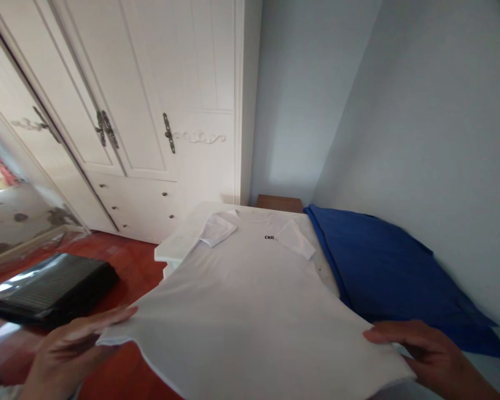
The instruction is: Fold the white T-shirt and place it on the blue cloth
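A white short-sleeved T-shirt (250,300) stretches away from me, with small dark lettering on its chest. Its collar and sleeves lie on a white tabletop (170,244), both sleeves folded inward. My left hand (73,344) pinches the hem's left corner between thumb and fingers. At the opposite corner, my right hand (429,350) grips the hem the same way. Between the two hands the near part of the shirt is held up off the surface, and its lower edge sags out of view at the bottom.
A blue cloth (383,261) lies along the right, against the grey wall (433,122). White wardrobe doors (141,83) rise at the back left. A black, plastic-wrapped package (54,286) sits on the red floor (129,261). Behind the tabletop is a brown wooden piece (279,203).
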The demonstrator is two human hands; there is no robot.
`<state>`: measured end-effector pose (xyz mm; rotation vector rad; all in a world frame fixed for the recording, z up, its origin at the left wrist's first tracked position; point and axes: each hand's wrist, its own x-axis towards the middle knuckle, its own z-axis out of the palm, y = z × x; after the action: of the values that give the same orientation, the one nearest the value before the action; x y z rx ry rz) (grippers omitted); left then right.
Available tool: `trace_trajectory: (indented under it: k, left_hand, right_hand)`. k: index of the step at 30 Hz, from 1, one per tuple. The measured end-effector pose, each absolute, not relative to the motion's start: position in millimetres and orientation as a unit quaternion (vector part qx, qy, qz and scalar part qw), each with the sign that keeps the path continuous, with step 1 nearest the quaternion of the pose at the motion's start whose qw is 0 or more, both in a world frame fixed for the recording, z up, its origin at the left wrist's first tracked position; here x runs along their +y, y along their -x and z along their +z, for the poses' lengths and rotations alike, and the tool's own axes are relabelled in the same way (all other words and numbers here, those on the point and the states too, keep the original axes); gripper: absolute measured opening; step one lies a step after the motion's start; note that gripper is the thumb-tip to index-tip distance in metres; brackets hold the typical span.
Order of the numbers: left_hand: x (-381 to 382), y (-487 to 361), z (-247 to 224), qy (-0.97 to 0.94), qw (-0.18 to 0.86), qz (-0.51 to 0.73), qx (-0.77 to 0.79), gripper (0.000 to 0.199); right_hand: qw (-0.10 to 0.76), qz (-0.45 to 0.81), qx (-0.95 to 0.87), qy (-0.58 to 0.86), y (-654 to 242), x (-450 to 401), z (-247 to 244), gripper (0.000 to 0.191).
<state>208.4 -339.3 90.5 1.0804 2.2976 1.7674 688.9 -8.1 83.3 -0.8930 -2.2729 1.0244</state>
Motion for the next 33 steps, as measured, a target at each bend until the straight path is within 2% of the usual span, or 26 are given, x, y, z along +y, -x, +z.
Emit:
trace_trajectory:
  k: [5,10,12,14,17,19,22,24,28,33]
  left_hand:
    - [-316.4,-195.6,103.1,-0.317,-0.023,0.576,0.753,0.003]
    - [-263.9,-185.8,137.2,-0.342,-0.053,0.618,0.706,0.007]
    - [-238.9,-180.2,156.3,-0.383,-0.060,0.630,0.673,0.003]
    - [-208.8,-168.3,174.7,-0.412,-0.048,0.628,0.658,0.008]
    - [-147.2,-133.6,188.7,-0.411,0.016,0.612,0.676,0.025]
    - [-96.3,-102.4,180.9,-0.407,0.056,0.579,0.704,0.032]
    - [-23.4,-59.6,143.9,-0.307,0.100,0.537,0.779,0.042]
    - [9.8,-41.2,112.5,-0.278,0.142,0.520,0.795,0.035]
    - [30.4,-26.4,68.4,-0.270,0.211,0.500,0.795,0.042]
    - [25.7,-17.9,54.4,-0.295,0.246,0.453,0.805,0.056]
  right_hand:
    - [0.213,0.376,-0.874,0.221,-659.8,5.7,126.7,0.030]
    - [0.253,0.382,-0.867,0.194,-609.4,38.0,184.1,0.033]
    - [0.275,0.413,-0.845,0.198,-587.2,68.1,194.5,0.035]
    - [0.299,0.469,-0.799,0.229,-561.9,107.6,195.9,0.037]
    - [0.325,0.563,-0.702,0.292,-516.5,174.9,180.9,0.044]
    - [0.324,0.601,-0.653,0.327,-484.2,216.7,158.1,0.039]
    - [0.292,0.593,-0.618,0.425,-443.9,261.2,108.7,0.025]
    - [0.277,0.578,-0.609,0.468,-428.5,276.5,74.6,0.023]
    - [0.265,0.572,-0.608,0.483,-424.5,287.5,32.1,0.021]
    - [0.277,0.587,-0.596,0.473,-432.3,292.9,29.4,0.019]
